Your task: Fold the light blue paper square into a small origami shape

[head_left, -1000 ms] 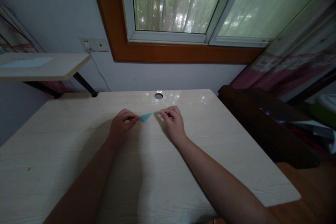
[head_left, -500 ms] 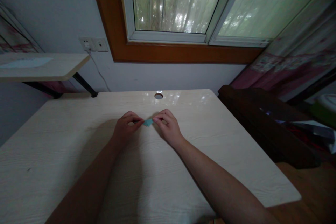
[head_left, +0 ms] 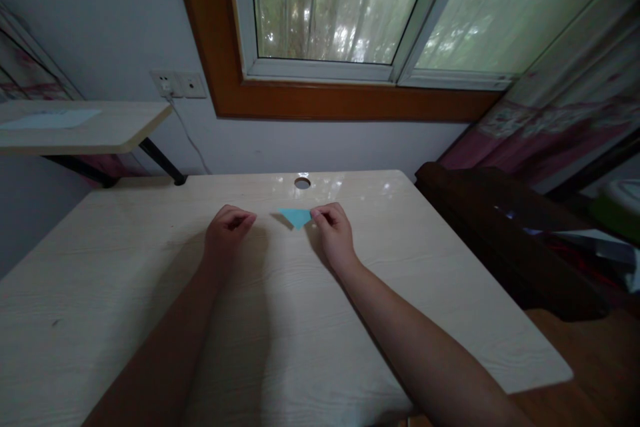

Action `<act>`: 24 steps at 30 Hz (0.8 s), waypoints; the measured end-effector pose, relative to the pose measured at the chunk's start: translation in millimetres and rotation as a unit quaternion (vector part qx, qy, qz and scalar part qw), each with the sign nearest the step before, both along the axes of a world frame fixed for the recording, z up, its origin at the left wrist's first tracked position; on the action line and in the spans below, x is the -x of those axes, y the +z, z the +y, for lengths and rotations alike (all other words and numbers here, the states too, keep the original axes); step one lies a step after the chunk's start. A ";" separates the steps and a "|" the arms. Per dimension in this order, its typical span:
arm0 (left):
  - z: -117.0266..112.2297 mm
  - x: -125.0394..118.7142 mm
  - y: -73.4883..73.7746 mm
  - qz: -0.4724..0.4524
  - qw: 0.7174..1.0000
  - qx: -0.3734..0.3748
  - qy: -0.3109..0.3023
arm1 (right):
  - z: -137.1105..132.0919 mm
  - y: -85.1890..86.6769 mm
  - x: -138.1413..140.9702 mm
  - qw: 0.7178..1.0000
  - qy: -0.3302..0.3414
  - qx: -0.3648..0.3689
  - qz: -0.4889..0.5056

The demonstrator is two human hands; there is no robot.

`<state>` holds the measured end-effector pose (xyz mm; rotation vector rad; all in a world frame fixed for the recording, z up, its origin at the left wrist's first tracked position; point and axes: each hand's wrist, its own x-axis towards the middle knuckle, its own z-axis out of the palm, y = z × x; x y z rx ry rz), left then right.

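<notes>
A small teal piece of paper [head_left: 296, 217], folded into a triangle, is held just above the desk with its point downward. My right hand [head_left: 336, 230] pinches its right corner between thumb and fingers. To the left, apart from the paper, my left hand [head_left: 227, 233] has its thumb and fingertips pressed together, and nothing shows between them. The paper's shadow falls on the pale wooden desk [head_left: 320, 333] below and to its left.
Near the desk's back edge is a round cable hole [head_left: 303, 183]. A raised shelf [head_left: 115, 137] on black legs stands at the back left, below a wall socket [head_left: 177, 85] with a plugged-in cord. Dark wooden furniture [head_left: 480, 233] stands on the right.
My left hand has let go of the paper and moved left. My right hand has shifted right and slightly away with the paper, which now shows as a full triangle.
</notes>
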<state>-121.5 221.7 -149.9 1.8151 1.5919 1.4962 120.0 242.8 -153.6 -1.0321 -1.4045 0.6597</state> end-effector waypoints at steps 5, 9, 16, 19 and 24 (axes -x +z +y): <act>2.9 -1.5 -4.1 0.009 1.000 -0.022 -0.015 | -1.0 0.1 1.1 0.999 0.023 0.023 -0.001; 1.8 -10.1 -6.8 0.067 0.989 -0.075 -0.109 | -1.4 -3.2 2.3 0.998 0.054 0.034 -0.001; -2.5 -18.2 -9.6 0.169 0.965 -0.107 -0.172 | -1.1 -5.1 4.5 0.995 0.093 0.036 -0.015; -2.1 -17.5 -10.5 0.172 0.964 -0.113 -0.170 | -1.9 -4.0 5.2 0.994 0.103 0.035 -0.017; -2.5 -15.9 -9.5 0.172 0.965 -0.087 -0.180 | -2.2 -2.7 5.0 0.993 0.109 0.036 -0.012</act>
